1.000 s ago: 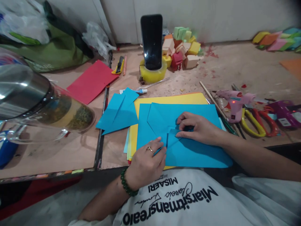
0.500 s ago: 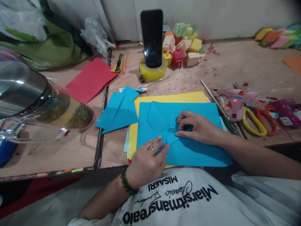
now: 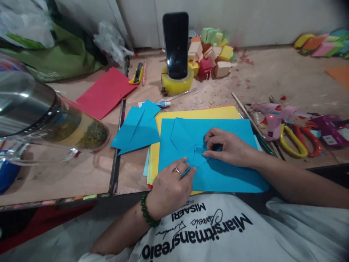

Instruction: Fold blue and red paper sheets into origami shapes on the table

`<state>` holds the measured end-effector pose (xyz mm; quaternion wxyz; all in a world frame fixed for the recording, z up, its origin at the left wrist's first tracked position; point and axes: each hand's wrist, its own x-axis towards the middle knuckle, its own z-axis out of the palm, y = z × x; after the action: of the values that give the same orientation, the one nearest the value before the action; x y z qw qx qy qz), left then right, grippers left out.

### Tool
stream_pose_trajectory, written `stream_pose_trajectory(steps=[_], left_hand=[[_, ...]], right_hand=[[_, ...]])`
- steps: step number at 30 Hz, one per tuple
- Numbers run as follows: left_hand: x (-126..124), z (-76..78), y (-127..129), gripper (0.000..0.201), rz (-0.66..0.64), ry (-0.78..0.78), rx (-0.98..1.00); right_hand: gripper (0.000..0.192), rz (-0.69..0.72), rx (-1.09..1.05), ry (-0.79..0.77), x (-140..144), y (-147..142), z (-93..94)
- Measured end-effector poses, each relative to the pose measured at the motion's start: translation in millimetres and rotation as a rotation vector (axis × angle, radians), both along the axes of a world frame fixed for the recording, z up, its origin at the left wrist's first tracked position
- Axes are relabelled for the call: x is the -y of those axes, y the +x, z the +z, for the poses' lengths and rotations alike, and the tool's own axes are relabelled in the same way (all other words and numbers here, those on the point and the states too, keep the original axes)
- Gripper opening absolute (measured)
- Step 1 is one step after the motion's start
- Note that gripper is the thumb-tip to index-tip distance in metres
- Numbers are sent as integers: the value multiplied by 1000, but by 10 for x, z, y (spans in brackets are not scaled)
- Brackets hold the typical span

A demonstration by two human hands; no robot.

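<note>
A folded piece of blue paper [image 3: 182, 134] lies on a larger blue sheet [image 3: 234, 180]. My right hand [image 3: 227, 147] has its fingers curled and pinches a small flap at the right side of the folded piece. At its lower end, my left hand [image 3: 171, 185] is closed on the paper, with a bit of blue showing between the fingers. Part of the folded piece is hidden under my hands. Just left of the sheet are more folded blue paper pieces [image 3: 139, 127], overlapping one another. Yellow paper [image 3: 201, 113] lies beneath the blue sheet.
A glass mug [image 3: 91, 133] with a steel lid lies at the left by a red sheet [image 3: 106, 91]. Behind stand a phone [image 3: 176, 45] on a tape roll [image 3: 177, 84] and several paper blocks [image 3: 204, 54]. A pink glue gun [image 3: 274, 116] and scissors [image 3: 293, 142] lie right.
Both hands stay almost in place on the folded blue paper. The small flap by my right fingertips has shifted slightly, and the view has moved a little.
</note>
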<state>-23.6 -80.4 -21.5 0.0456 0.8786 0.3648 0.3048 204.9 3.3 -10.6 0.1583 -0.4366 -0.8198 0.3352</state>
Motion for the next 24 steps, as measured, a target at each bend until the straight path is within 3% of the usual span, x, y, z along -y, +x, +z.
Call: stream_pose_trajectory(steps=[13,19,24], left_hand=[[46,-30,15,23,-20,103,-130],[49,-61,24,27,-90,92,-154],[38,-48,31,26,-71,81,-118]], right_hand=[[17,-34,71,62,33,-46,21],[53,-81,304,196,158,-178,74],[62,-92,363,245,157,-101,56]])
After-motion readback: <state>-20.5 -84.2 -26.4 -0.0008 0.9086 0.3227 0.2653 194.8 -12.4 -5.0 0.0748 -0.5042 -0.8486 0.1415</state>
